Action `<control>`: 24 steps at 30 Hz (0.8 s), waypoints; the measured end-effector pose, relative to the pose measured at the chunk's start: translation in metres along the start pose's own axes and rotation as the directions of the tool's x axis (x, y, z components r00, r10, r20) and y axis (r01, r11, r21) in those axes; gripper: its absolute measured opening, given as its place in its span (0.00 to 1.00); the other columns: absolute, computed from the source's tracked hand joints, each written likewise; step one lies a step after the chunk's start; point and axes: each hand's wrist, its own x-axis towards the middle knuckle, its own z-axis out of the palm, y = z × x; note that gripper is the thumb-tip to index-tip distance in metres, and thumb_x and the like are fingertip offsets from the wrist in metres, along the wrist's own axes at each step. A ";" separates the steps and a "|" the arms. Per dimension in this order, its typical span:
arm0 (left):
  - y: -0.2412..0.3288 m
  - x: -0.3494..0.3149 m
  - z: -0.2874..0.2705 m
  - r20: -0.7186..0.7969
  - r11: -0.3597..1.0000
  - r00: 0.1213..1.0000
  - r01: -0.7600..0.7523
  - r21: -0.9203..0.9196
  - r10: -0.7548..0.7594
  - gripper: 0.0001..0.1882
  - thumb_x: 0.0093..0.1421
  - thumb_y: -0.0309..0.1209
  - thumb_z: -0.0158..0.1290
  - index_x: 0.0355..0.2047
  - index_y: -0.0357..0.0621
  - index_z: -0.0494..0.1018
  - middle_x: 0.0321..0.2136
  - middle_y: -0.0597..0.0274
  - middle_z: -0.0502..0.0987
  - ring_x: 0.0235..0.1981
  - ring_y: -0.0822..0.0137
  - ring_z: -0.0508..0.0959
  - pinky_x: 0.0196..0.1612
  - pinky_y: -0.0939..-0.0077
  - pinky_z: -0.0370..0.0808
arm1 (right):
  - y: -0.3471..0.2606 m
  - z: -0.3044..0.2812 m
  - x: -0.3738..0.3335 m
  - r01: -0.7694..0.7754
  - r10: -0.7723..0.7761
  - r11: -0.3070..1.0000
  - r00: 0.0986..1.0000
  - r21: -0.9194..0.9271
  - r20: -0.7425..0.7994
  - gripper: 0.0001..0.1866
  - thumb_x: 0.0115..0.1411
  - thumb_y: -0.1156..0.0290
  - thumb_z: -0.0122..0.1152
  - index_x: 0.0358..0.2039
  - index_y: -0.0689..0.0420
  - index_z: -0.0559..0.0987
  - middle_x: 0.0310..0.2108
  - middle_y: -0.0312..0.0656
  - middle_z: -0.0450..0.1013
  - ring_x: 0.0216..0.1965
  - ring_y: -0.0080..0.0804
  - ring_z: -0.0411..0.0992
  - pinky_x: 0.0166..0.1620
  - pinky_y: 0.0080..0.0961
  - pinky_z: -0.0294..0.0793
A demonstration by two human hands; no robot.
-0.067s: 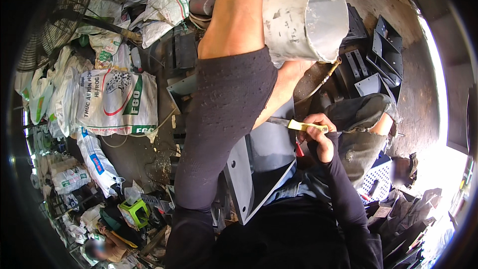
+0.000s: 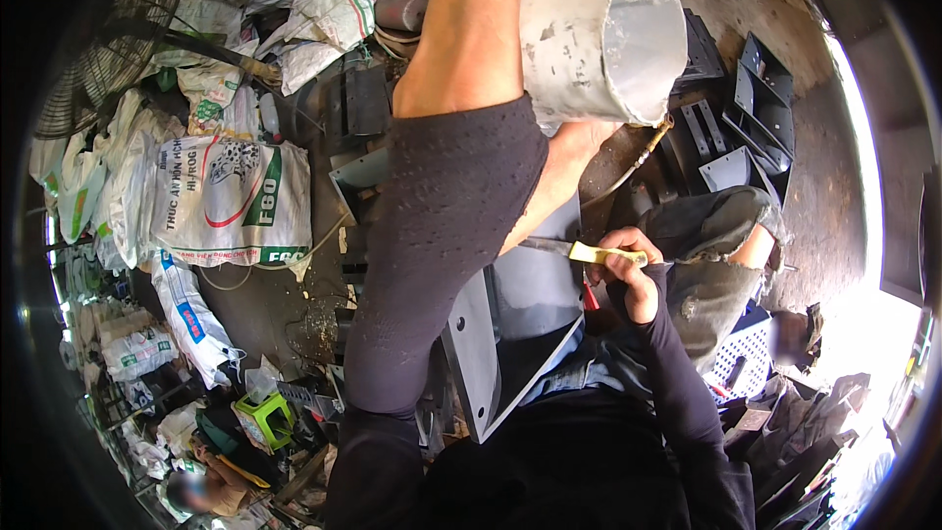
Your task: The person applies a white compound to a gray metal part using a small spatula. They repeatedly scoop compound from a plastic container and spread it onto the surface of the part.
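White cylinder (image 2: 569,44): up at the far side, long axis running left to right, open mouth facing right; the other end is hidden by the hand.
Left hand (image 2: 459,34): right on it, clearly the nearer hand, fingers spread wide and wrapped around the cylinder's left part; the tips are out of sight, and what looks like the thumb runs along the near side.
Yellow-handled blade (image 2: 587,253): near of the cylinder and well apart from it, lying left to right too, so the two axes run roughly parallel; metal points left, toward the left sleeve (image 2: 422,236), and whether the tip touches there I cannot tell.
Right hand (image 2: 633,270): fingers closed narrow around the yellow handle; from them the cylinder lies far and slightly left.
Grey metal bracket (image 2: 469,353): below the blade in this view, holed flange tilted up, between the left sleeve and the right forearm.
Hose fitting (image 2: 652,140): brass-coloured, just at the near right of the cylinder's mouth; contact unclear.
Torn jeans (image 2: 692,236): right of the right hand.
Black brackets (image 2: 760,103): farther right, grouped on the floor.
Printed sack (image 2: 231,201): well off to the left.
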 end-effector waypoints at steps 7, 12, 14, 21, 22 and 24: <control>0.009 0.008 -0.005 0.033 0.999 0.999 0.029 0.020 -0.030 0.42 0.40 0.24 0.72 0.55 0.41 0.63 0.42 0.53 0.78 0.45 0.63 0.79 0.48 0.70 0.76 | -0.001 0.002 0.009 0.009 -0.008 1.000 0.999 0.021 -0.039 0.12 0.59 0.68 0.57 0.36 0.65 0.73 0.26 0.45 0.73 0.23 0.27 0.69 0.29 0.24 0.69; 0.003 0.006 -0.002 -0.016 0.998 1.000 -0.020 0.051 0.021 0.40 0.41 0.24 0.72 0.54 0.39 0.63 0.42 0.53 0.77 0.44 0.64 0.79 0.47 0.70 0.76 | -0.005 0.002 0.011 0.040 -0.038 0.995 0.999 -0.090 0.023 0.11 0.59 0.69 0.55 0.36 0.65 0.73 0.24 0.46 0.73 0.24 0.27 0.70 0.30 0.24 0.70; -0.005 0.007 -0.001 -0.058 0.990 0.993 -0.095 0.101 0.101 0.39 0.41 0.25 0.71 0.53 0.38 0.64 0.41 0.51 0.77 0.43 0.62 0.79 0.47 0.70 0.76 | -0.006 0.002 0.010 0.067 -0.065 0.996 0.997 -0.061 0.033 0.11 0.58 0.69 0.54 0.35 0.65 0.73 0.23 0.46 0.72 0.24 0.28 0.70 0.30 0.24 0.70; -0.022 0.010 0.003 -0.146 0.906 0.911 -0.345 0.245 0.386 0.37 0.40 0.30 0.71 0.49 0.35 0.67 0.40 0.46 0.76 0.41 0.56 0.80 0.45 0.69 0.76 | -0.005 -0.002 0.011 0.006 -0.006 0.999 1.000 0.036 -0.013 0.08 0.57 0.73 0.54 0.35 0.64 0.74 0.27 0.43 0.73 0.27 0.26 0.71 0.32 0.23 0.69; -0.023 0.010 0.002 -0.142 0.904 0.910 -0.348 0.247 0.390 0.37 0.40 0.30 0.71 0.49 0.35 0.66 0.40 0.46 0.76 0.41 0.56 0.80 0.45 0.69 0.76 | -0.004 -0.002 0.012 -0.008 0.008 1.000 1.000 0.031 -0.005 0.08 0.57 0.74 0.53 0.35 0.64 0.74 0.27 0.43 0.73 0.27 0.26 0.71 0.32 0.23 0.69; -0.023 0.011 0.001 -0.134 0.907 0.914 -0.345 0.242 0.383 0.37 0.40 0.31 0.72 0.50 0.35 0.66 0.40 0.46 0.76 0.41 0.55 0.80 0.45 0.69 0.76 | -0.001 -0.001 0.012 0.008 -0.008 1.000 1.000 -0.002 -0.010 0.11 0.58 0.69 0.56 0.35 0.65 0.73 0.26 0.45 0.72 0.25 0.28 0.70 0.31 0.24 0.69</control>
